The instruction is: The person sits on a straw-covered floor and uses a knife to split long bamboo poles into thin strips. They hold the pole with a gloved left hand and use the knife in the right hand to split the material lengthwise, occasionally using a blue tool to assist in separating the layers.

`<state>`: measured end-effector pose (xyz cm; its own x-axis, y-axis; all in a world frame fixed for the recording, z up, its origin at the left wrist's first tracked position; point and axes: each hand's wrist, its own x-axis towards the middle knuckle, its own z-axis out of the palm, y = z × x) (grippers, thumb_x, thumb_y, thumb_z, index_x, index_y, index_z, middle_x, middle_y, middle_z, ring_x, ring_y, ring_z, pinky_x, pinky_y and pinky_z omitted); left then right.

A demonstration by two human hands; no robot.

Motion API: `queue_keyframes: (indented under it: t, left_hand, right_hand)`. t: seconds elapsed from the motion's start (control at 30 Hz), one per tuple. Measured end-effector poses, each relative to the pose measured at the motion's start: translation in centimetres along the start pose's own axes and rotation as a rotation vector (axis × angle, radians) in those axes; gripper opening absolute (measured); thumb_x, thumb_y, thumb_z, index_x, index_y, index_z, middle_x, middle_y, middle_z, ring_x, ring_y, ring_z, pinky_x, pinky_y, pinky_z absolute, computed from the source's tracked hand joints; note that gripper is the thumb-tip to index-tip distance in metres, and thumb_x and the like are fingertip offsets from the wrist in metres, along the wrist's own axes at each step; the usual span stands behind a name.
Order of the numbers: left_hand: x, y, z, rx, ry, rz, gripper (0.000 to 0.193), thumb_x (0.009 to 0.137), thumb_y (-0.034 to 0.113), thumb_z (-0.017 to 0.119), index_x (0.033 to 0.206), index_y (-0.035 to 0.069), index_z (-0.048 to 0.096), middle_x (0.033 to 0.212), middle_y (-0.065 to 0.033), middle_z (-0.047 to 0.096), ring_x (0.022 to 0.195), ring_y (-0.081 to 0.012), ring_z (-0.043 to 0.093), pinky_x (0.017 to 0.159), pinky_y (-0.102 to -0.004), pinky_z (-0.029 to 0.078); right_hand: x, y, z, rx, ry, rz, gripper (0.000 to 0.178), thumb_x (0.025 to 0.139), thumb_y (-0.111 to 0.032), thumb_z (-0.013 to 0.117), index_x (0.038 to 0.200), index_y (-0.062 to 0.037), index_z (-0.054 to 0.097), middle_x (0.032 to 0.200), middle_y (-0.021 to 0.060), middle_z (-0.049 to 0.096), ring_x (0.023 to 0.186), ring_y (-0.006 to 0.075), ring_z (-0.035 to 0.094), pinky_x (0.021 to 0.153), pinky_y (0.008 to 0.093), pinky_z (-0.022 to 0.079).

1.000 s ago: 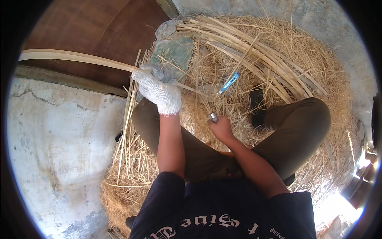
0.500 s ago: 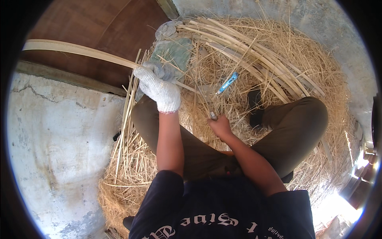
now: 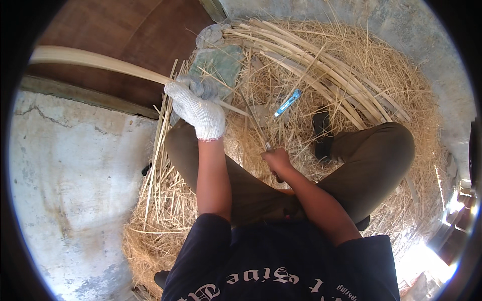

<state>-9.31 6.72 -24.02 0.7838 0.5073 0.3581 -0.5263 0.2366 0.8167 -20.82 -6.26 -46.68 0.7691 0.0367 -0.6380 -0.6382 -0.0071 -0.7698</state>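
My left hand (image 3: 197, 111), in a white knitted glove, is closed around a long pale bamboo strip (image 3: 103, 59). The strip reaches far out to the left and looks blurred there; its short end sticks out to the right of the glove. My bare right hand (image 3: 277, 162) grips the handle of a knife with a narrow blade (image 3: 255, 120). The blade points up and away, its far part close to the strip's short end. On the shavings beyond my right hand lies a blue box cutter (image 3: 287, 103).
Bamboo strips (image 3: 321, 65) lie bundled at the back right, and more thin strips (image 3: 159, 175) lie by my left knee. Shavings (image 3: 401, 95) cover the floor. A greenish slab (image 3: 221, 62) is beyond the glove. A cracked wall (image 3: 75, 175) stands left, beside a brown panel (image 3: 125, 30).
My gloved left hand has shifted slightly left and away with the bamboo strip, whose far part has swung a little and looks wider. My right hand and the knife have barely moved.
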Motion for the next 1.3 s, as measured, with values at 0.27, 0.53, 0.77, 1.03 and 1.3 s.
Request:
queue_keyframes:
  t: [0.27,0.53,0.77,1.03,1.3]
  left_hand:
    - [0.5,0.0,-0.2,-0.011,0.042,0.005,0.061,0.104,0.066,0.041,0.074,0.014,0.034,0.068,0.0012,0.030,0.054,-0.0113,0.026,0.050,-0.0292,0.024]
    - [0.5,0.2,0.1,0.035,0.094,0.017,0.062,0.103,0.069,0.040,0.073,0.014,0.034,0.067,0.0014,0.030,0.053,-0.0121,0.027,0.049,-0.0291,0.023]
    - [1.3,0.5,-0.7,0.001,0.058,0.005,0.065,0.101,0.072,0.042,0.069,0.016,0.033,0.059,0.0021,0.032,0.054,-0.0135,0.030,0.050,-0.0305,0.028]
    - [1.6,0.3,-0.9,0.051,0.151,0.033,0.065,0.101,0.073,0.038,0.072,0.015,0.036,0.064,0.0022,0.033,0.053,-0.0123,0.030,0.049,-0.0280,0.024]
    - [1.6,-0.1,-0.6,0.000,0.173,-0.004,0.063,0.102,0.070,0.040,0.072,0.015,0.038,0.063,0.0009,0.034,0.053,-0.0126,0.030,0.048,-0.0286,0.025]
  right_hand:
    - [-0.6,-1.8,0.4,-0.010,0.064,-0.197,0.030,0.084,-0.024,0.069,0.070,0.0024,0.062,0.056,0.0091,0.057,0.052,0.0211,0.059,0.055,0.0408,0.048]
    - [1.1,1.6,0.0,-0.294,0.167,-0.030,0.034,0.083,-0.028,0.069,0.078,0.0056,0.069,0.070,0.0227,0.068,0.071,0.0377,0.070,0.069,0.0454,0.052]
    - [0.2,-0.9,0.1,-0.142,0.057,-0.134,0.035,0.083,-0.027,0.068,0.080,0.0073,0.068,0.073,0.0260,0.068,0.075,0.0388,0.071,0.072,0.0477,0.053]
    - [0.5,0.8,-0.4,-0.403,0.173,-0.104,0.031,0.082,-0.025,0.069,0.078,0.0056,0.068,0.064,0.0161,0.065,0.062,0.0289,0.066,0.063,0.0431,0.051]
    - [0.5,0.0,-0.5,-0.350,0.144,-0.129,0.033,0.084,-0.026,0.067,0.088,0.0060,0.072,0.074,0.0203,0.069,0.071,0.0321,0.071,0.068,0.0455,0.054]
